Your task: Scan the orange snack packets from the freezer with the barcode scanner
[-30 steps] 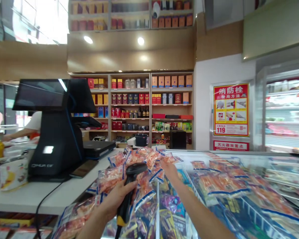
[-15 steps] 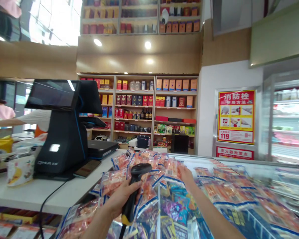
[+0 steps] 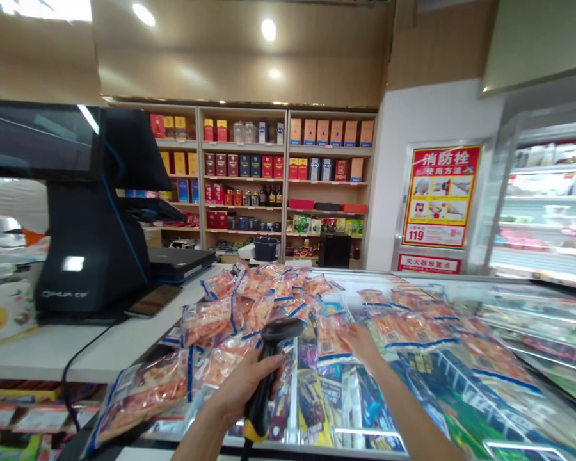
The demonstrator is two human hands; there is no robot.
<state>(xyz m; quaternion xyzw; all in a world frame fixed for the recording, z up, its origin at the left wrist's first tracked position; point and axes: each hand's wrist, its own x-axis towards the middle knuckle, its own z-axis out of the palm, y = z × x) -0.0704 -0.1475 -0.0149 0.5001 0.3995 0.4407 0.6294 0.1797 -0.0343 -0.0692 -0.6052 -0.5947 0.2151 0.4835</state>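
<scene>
My left hand (image 3: 242, 384) is wrapped round the handle of a black and yellow barcode scanner (image 3: 260, 390). The scanner's head points forward over the glass top. Just right of it, my right hand (image 3: 360, 342) grips the right edge of a clear blue-edged packet of orange food (image 3: 327, 336), whose white barcode label shows. Its fingertips are partly hidden by the packet. A heap of like packets (image 3: 211, 320) lies left of and behind the scanner. More packets (image 3: 413, 326) are spread to the right of my right hand.
A black checkout terminal (image 3: 84, 256) and a phone (image 3: 153, 301) stand on the white counter (image 3: 144, 346) at left. Under the glass, a freezer (image 3: 317, 410) holds colourful packs. Shelves of boxes (image 3: 242, 166) line the back wall. Another person's sleeve (image 3: 14, 202) shows behind the terminal.
The view has tilted down and moved closer to the glass top. My right hand has drawn its packet away from the heap, towards me. The scanner stays in my left hand.
</scene>
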